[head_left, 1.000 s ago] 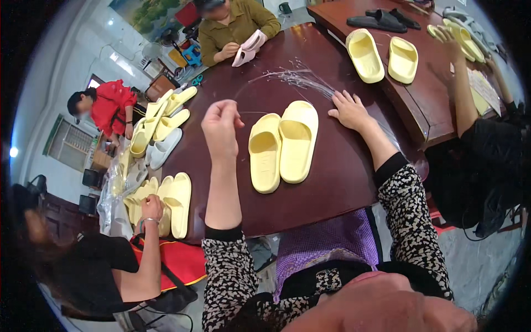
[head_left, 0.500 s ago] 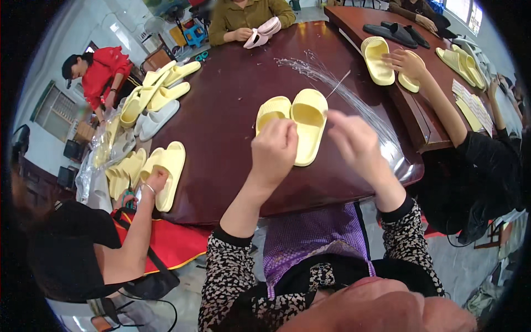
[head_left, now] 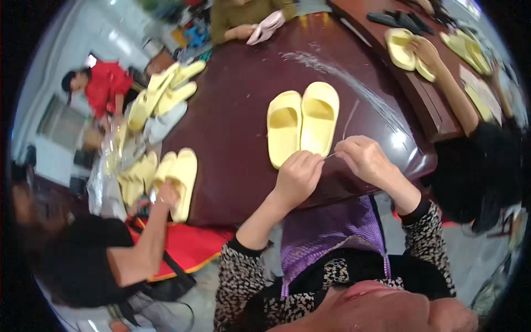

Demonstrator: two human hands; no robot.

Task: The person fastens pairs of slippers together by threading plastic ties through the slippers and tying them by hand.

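Observation:
A pair of yellow slippers (head_left: 319,124) lies side by side on the dark red table, toes away from me. Just at their near end, my left hand (head_left: 299,176) is closed in a pinch. Close on its right, my right hand (head_left: 365,160) also pinches with fingertips together. Between the two hands runs a thin, clear plastic strand (head_left: 350,117), one end of which sticks up past my right hand. Its exact kind is too fine to make out. My left knuckles partly cover the slippers' heel edge.
Loose clear strands (head_left: 354,80) spread across the table (head_left: 238,127) beyond the slippers. At left, a person's hand (head_left: 166,195) is on another yellow pair, near piled slippers (head_left: 160,94). A hand (head_left: 426,51) at right handles yellow slippers. Someone opposite holds pink slippers (head_left: 267,27).
My hands have come closer together and nearer to me, off the slippers' straps. The strand is now drawn between them. The view has shifted slightly.

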